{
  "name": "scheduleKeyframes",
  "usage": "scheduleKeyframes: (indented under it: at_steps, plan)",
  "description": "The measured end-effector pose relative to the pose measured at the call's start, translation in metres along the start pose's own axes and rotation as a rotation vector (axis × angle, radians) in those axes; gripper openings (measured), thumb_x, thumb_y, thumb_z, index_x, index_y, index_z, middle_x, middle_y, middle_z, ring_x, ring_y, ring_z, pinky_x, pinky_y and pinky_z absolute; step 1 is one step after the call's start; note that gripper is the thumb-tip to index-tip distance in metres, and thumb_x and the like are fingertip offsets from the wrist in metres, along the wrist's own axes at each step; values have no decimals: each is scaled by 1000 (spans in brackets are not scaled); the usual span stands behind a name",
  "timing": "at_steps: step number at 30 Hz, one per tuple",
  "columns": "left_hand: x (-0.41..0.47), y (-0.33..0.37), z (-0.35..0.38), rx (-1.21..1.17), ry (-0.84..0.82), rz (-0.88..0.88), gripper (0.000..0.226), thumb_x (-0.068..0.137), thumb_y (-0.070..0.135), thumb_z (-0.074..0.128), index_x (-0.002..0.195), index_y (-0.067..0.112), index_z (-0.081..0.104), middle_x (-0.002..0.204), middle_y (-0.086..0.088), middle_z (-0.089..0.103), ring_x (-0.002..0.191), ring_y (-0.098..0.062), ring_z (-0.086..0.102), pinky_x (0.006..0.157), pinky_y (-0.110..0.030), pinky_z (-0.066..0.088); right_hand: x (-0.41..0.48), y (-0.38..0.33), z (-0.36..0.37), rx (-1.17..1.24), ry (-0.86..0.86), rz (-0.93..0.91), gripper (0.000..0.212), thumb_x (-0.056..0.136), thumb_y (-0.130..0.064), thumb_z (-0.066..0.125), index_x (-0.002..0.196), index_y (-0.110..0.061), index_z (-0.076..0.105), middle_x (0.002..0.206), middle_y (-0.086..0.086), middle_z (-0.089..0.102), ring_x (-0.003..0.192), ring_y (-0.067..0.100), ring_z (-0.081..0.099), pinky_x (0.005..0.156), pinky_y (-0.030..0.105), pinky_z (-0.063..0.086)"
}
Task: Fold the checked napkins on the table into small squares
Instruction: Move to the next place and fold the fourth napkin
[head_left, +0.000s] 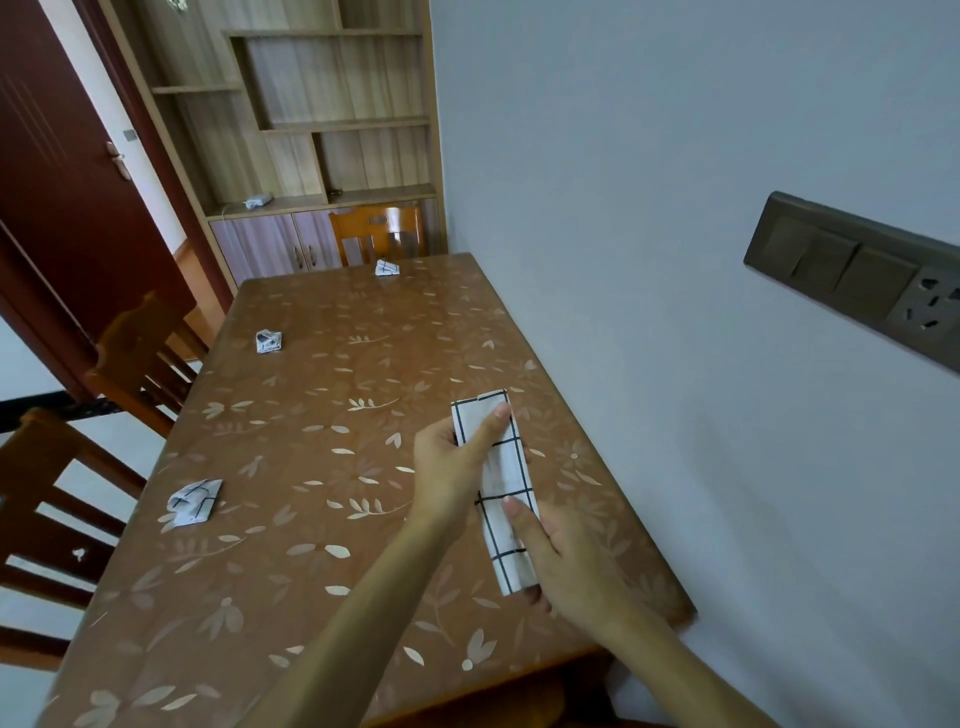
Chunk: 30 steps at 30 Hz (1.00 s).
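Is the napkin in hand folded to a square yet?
Not yet: the napkin is a long narrow folded strip, held by left hand and right hand.

Home dining room: table, chairs, shelving.

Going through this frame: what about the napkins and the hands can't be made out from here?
Head view, left hand: its fingers are hidden behind the napkin strip; only the thumb shows.
Head view, right hand: it covers the strip's near right edge.
Head view, strip: the number of layers is hidden, since its underside faces away.
Head view, far napkin: too small to judge its fold.
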<state>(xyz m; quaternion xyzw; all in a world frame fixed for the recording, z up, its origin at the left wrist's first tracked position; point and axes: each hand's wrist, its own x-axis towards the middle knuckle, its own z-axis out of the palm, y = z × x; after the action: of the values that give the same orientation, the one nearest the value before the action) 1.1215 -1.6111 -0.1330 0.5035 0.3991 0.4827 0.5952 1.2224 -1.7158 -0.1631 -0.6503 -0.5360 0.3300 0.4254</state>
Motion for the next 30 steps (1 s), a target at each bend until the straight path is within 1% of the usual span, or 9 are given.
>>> scheduleKeyframes:
  at_steps: [6,10,12,14,16,20,23,26,30]
  plan:
    - [22,12,0,2,15,-60,16,79,15,83,78,0,77,74,-13,73,67,-24,68,69,-38,58,-2,0,-11,47,-47,19,44,102,-43,44,80,-8,59,57,-4,60,45,6,62,39,19,46]
    - [34,3,-7,2,129,-159,23,84,31,79,72,11,78,73,-11,62,72,-27,53,71,-42,48,-5,10,-12,-41,-56,-28,49,99,-51,43,81,-9,60,68,3,68,63,17,70,48,31,55]
    - [28,1,-8,-35,141,-191,31,90,42,70,80,14,78,70,-5,68,69,-26,60,69,-37,51,-5,16,-12,-40,-14,-12,52,98,-53,42,83,-8,62,74,9,69,65,22,70,51,33,55]
    - [13,-2,-8,-21,42,-243,48,94,58,54,97,16,75,80,-4,76,71,-22,71,67,-36,57,-2,18,-13,44,58,44,48,99,-50,44,87,-9,64,73,10,70,58,19,70,43,29,52]
    - [-5,-4,-5,70,-138,-299,54,89,63,55,104,15,74,89,-9,77,79,-26,74,70,-38,60,2,17,-15,110,113,55,42,101,-45,45,87,-10,65,71,10,71,52,18,69,40,26,50]
    - [-24,-3,-2,225,-333,-190,16,86,22,76,95,9,78,89,-7,79,78,-20,75,65,-29,59,9,16,-19,65,105,30,35,102,-37,48,76,-19,62,67,-3,66,59,9,64,53,27,52]
    - [-23,0,-8,213,-344,-159,15,89,15,74,100,5,77,95,-10,79,84,-25,76,71,-34,61,11,14,-29,116,53,7,43,100,-32,55,58,-23,52,55,-7,51,52,7,48,53,30,41]
    - [-25,5,-12,267,-431,-182,18,90,15,72,106,7,75,100,-8,79,91,-26,76,75,-35,62,16,10,-39,205,52,-1,23,100,-28,57,86,-17,70,85,-3,75,80,14,72,70,38,59]
    - [-29,6,-11,239,-431,-186,27,89,15,73,116,14,71,101,-7,79,91,-27,76,74,-39,63,21,11,-47,268,68,-3,14,98,-21,61,102,-22,75,100,-5,78,94,15,74,79,38,61]
